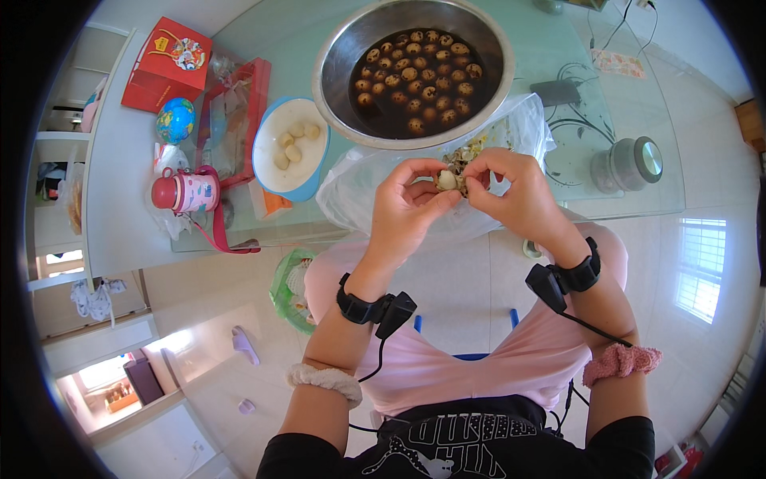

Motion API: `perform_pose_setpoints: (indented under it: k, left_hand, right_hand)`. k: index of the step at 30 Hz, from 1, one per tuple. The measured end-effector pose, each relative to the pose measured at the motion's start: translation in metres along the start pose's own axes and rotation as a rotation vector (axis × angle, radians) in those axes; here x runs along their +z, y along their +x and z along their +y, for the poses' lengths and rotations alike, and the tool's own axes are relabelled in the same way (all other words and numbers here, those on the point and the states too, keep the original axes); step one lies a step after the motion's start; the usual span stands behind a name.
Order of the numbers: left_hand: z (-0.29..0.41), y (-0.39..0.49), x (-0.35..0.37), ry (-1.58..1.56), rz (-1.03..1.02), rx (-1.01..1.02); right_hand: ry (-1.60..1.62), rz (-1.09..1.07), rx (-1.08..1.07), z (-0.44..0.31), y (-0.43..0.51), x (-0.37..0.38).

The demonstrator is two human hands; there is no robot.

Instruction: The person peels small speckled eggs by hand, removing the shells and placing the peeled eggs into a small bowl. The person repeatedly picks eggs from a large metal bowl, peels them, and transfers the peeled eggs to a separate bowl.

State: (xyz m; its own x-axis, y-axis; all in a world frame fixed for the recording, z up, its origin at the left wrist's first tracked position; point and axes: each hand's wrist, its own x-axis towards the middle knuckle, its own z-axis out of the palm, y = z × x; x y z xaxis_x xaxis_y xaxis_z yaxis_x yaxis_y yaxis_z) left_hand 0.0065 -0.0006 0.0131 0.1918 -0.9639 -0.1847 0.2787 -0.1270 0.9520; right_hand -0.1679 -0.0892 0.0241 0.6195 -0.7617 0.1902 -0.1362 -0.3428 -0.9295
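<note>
Between my hands, over a clear plastic bag (353, 185) with broken shell pieces (473, 149), is a partly peeled quail egg (447, 179). My left hand (407, 203) holds it between thumb and fingers. My right hand (514, 188) touches its right side with thumb and forefinger pinched at the shell; whether a piece is between them cannot be told. Beyond the bag, a large steel basin (413, 143) holds many speckled quail eggs (409, 74) in dark liquid. Left of the bag, several peeled eggs (292, 153) lie in a blue-rimmed white bowl (299, 191).
A red tray (258, 90), a pink bottle with a strap (197, 190), a small globe (175, 120) and a red gift box (167, 66) stand at the left. A lidded jar (625, 164) is near the right edge of the glass table (652, 203). A green-lined bin (287, 287) stands below.
</note>
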Motion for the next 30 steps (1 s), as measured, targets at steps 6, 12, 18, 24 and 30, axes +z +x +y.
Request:
perform_pose_setpoints:
  k: [6, 12, 18, 24, 30]
  left_hand:
    - [-0.001, 0.0, -0.003, -0.01, 0.011, -0.003]
    - [0.0, 0.0, -0.008, -0.083, -0.008, -0.029]
    - [0.0, 0.0, -0.006, 0.001, -0.005, 0.0]
    - [0.0, 0.0, -0.004, 0.021, -0.007, 0.021]
    - [-0.004, 0.0, -0.003, 0.091, 0.018, 0.068]
  right_hand:
    - [-0.072, 0.044, 0.048, 0.006, 0.003, -0.005]
    - [-0.112, 0.072, 0.092, 0.011, 0.003, -0.008]
    - [-0.071, 0.064, -0.022, 0.005, 0.004, -0.003]
    - [-0.043, -0.001, -0.049, 0.004, 0.003, -0.003]
    - [-0.153, 0.093, -0.202, 0.009, 0.002, 0.007]
